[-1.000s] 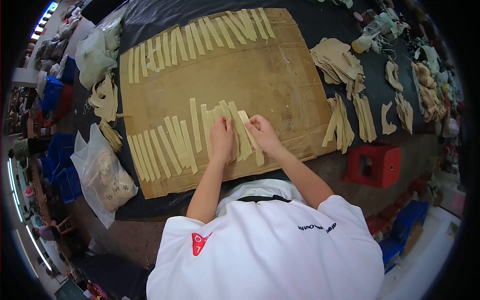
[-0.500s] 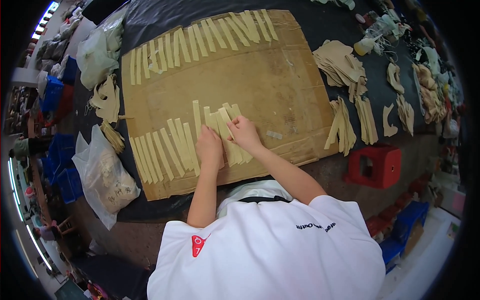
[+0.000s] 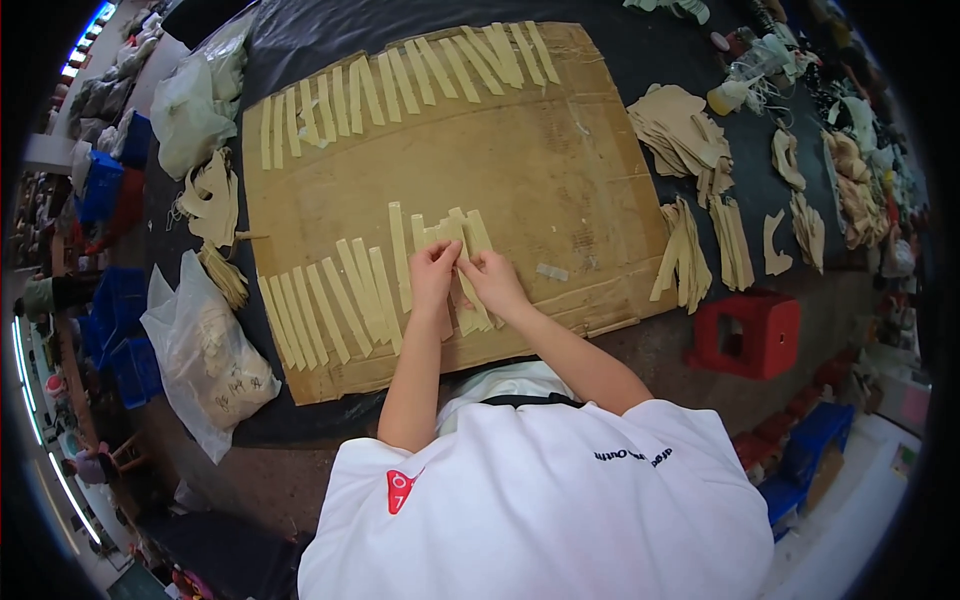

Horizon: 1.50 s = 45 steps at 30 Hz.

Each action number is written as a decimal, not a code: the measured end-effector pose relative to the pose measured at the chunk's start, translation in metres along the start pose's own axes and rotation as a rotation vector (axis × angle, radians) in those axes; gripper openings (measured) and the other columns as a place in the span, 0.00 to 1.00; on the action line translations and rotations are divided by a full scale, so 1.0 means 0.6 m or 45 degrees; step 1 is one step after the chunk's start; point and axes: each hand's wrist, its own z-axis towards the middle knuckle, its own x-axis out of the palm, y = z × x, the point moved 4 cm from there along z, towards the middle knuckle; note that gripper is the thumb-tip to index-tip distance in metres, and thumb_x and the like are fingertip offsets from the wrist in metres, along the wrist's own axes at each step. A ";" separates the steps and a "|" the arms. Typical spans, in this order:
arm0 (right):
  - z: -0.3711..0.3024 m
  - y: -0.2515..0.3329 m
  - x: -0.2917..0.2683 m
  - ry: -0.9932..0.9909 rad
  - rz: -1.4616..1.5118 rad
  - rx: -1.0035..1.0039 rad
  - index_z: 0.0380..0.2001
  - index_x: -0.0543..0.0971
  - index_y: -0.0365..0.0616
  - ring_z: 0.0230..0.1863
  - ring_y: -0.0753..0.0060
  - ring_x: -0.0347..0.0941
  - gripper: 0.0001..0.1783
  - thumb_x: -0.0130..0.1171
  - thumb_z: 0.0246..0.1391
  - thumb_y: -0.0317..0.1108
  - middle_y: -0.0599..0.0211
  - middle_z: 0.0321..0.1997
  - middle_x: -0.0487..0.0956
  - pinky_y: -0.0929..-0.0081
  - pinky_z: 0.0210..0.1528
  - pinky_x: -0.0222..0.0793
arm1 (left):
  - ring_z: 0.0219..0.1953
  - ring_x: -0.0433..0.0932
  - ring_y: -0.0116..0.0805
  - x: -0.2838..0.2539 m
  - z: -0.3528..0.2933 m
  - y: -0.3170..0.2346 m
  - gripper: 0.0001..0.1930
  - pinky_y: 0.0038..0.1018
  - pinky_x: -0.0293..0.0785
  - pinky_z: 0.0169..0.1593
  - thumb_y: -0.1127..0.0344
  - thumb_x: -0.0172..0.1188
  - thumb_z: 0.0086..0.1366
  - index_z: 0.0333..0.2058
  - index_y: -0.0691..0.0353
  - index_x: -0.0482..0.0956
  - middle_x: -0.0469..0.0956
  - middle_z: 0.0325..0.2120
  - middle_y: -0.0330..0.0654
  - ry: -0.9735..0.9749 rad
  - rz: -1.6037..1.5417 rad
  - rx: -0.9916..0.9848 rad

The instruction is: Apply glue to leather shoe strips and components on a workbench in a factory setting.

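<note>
Strips (image 3: 387, 88) spaced in far row on board (image 3: 560, 190), also at near left; bunch (image 3: 478, 232) under left hand (image 3: 433, 272) and right hand (image 3: 495, 283) apparently not yet spaced; fingers (image 3: 450, 251) narrow, almost meeting, grip impossible to tell.

The hands (image 3: 433, 277) cover parts of the pale strips (image 3: 479, 231) beneath; whether they pinch one is too small to tell. The lower edge crops the white shirt (image 3: 540, 500).
</note>
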 end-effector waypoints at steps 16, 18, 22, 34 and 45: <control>0.005 0.024 -0.019 -0.373 -1.169 -0.209 0.39 0.67 0.39 0.52 0.50 0.64 0.25 0.64 0.41 0.41 0.51 0.48 0.68 0.59 0.48 0.64 | 0.33 0.74 0.45 -0.010 -0.043 0.016 0.10 0.34 0.70 0.37 0.68 0.60 0.54 0.32 0.68 0.72 0.73 0.29 0.50 -0.427 1.137 0.602; 0.017 0.021 -0.018 -0.401 -1.127 -0.082 0.38 0.68 0.38 0.52 0.50 0.64 0.26 0.66 0.39 0.41 0.50 0.49 0.66 0.55 0.51 0.60 | 0.32 0.74 0.44 -0.009 -0.044 0.027 0.11 0.33 0.70 0.37 0.71 0.60 0.52 0.33 0.68 0.71 0.73 0.28 0.49 -0.375 1.023 0.542; 0.026 0.019 -0.014 -0.204 -1.161 0.072 0.40 0.69 0.36 0.52 0.50 0.64 0.27 0.65 0.39 0.41 0.49 0.50 0.66 0.55 0.53 0.58 | 0.31 0.74 0.42 -0.007 -0.038 0.021 0.13 0.33 0.71 0.37 0.74 0.61 0.51 0.36 0.67 0.71 0.73 0.27 0.47 -0.366 1.022 0.501; 0.039 -0.006 -0.026 -0.263 -0.703 -0.048 0.32 0.75 0.34 0.37 0.59 0.74 0.19 0.63 0.41 0.38 0.52 0.33 0.77 0.67 0.39 0.68 | 0.25 0.78 0.35 0.001 -0.020 0.039 0.08 0.28 0.74 0.32 0.72 0.57 0.56 0.35 0.66 0.77 0.77 0.25 0.46 -0.250 0.839 0.494; 0.051 -0.015 -0.105 -0.286 -0.398 -0.039 0.29 0.79 0.35 0.31 0.62 0.76 0.12 0.61 0.40 0.31 0.55 0.25 0.79 0.69 0.33 0.69 | 0.31 0.77 0.44 0.014 -0.035 0.022 0.08 0.33 0.73 0.37 0.74 0.54 0.55 0.35 0.64 0.77 0.77 0.27 0.48 -0.332 1.016 0.602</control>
